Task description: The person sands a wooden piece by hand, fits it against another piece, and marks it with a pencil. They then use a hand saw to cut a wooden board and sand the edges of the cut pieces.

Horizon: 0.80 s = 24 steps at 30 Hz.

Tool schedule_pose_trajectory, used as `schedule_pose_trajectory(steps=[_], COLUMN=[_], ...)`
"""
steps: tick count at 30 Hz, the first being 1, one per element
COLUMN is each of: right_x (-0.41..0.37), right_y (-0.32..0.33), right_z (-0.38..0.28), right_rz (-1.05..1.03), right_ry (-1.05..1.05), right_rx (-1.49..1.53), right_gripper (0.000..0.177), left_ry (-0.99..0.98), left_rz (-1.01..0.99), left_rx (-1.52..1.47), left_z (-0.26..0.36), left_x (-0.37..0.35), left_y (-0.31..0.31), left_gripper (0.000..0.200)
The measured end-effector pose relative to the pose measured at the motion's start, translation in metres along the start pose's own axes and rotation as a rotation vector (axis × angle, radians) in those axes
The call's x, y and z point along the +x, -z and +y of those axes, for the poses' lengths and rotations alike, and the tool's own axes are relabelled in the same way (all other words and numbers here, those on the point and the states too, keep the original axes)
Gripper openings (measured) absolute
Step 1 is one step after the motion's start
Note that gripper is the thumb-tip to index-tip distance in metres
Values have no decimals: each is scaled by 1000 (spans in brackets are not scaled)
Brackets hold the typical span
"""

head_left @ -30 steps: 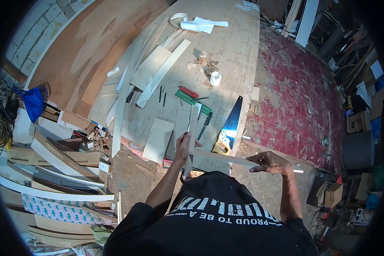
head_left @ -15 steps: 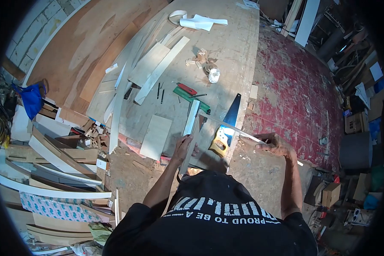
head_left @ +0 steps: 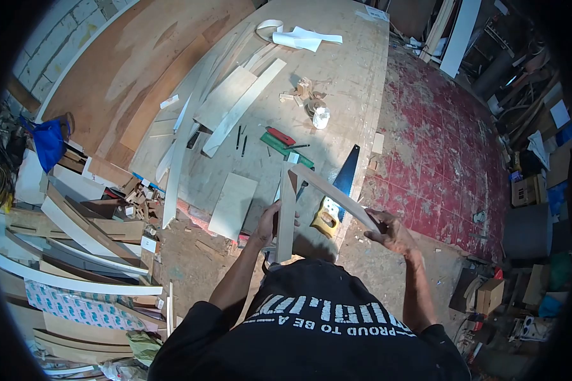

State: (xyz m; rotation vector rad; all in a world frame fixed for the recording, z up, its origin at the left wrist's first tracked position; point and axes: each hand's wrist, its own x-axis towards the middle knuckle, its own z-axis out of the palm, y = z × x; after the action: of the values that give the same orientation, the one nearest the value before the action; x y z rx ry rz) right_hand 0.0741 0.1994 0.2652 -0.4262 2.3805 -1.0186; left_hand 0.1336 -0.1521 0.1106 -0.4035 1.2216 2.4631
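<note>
My left hand (head_left: 270, 223) is closed around a pale wooden strip (head_left: 286, 219) that runs up from near my cap. A second wooden strip (head_left: 334, 192) slants down to the right, and my right hand (head_left: 393, 233) grips its lower end. The two strips meet at a corner above the table's near edge, with a darker reddish piece at the inside of the joint. Below the second strip lies a handsaw (head_left: 327, 216) with a yellow handle and a blue-black blade. Beyond the corner are a green tool (head_left: 286, 146) and a red utility knife (head_left: 279, 134).
The plywood table (head_left: 337, 63) carries a flat board (head_left: 233, 204), long planks (head_left: 245, 108), a white container (head_left: 321, 117) and a curled white sheet (head_left: 306, 39). Curved offcuts (head_left: 89, 235) are stacked at left. Red tiled flooring (head_left: 438, 152) lies at right.
My right hand has moved left and slightly down. The second strip has turned to show a broader face and no longer sticks out past that hand. The left strip stands more upright in view.
</note>
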Motion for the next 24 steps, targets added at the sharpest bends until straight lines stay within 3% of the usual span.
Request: schedule_pose_trajectory(steps=[7,9,16,23,24], right_x=[4,7,9,24,23], right_y=[-49,-58,-76,-105,-104], right_z=[1,4,-17,-10,-17], right_rz=[188,223,240,252,214], right_ry=[145,202,56,205,129], right_rx=[-93,-117,149,426,440], right_gripper=[69,73,74,68,67], left_ry=[-28,-131,-234,-321,-340], left_rz=[-15,-36,-116,-66,-77], left_rx=[-143,-152,-196,-149,-136], left_z=[33,41,62,75,79], left_x=[3,5,10,16,15], left_y=[-24,-31,-55,-69,-75], left_gripper=[49,51,48,50,52])
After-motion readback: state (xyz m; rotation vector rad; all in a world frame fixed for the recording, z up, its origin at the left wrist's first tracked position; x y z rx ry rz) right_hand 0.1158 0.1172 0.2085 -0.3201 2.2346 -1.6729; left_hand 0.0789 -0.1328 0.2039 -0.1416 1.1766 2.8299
